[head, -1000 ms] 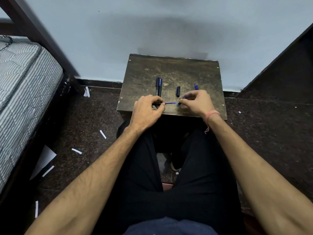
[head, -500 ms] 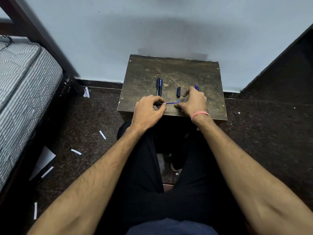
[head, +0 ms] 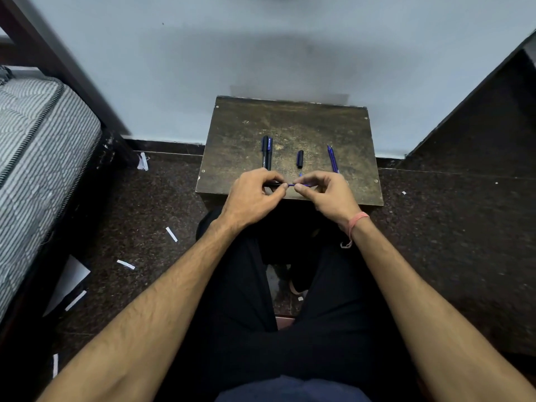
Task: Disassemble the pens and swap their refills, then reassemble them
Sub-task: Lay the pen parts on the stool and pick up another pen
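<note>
My left hand [head: 255, 192] grips a dark pen barrel [head: 275, 184] over the near edge of the small wooden table [head: 232, 158]. My right hand [head: 324, 192] pinches a thin blue refill [head: 301, 185] whose left end meets the barrel's mouth between my fingertips. A capped dark blue pen [head: 266, 152] lies on the table behind my left hand. A loose black pen cap [head: 300, 158] lies in the middle. A thin blue refill piece [head: 333, 158] lies at the right. A tiny blue bit [head: 300, 174] sits just behind my right fingers.
The table stands against a pale wall. A striped mattress [head: 37, 158] on a dark bed frame is at the left. White paper scraps [head: 125, 264] lie on the dark speckled floor. My legs in black trousers [head: 246, 300] fill the space under the hands.
My right hand has come nearer to my left and its wrist has turned outward. Less of the blue refill shows between the two hands than before.
</note>
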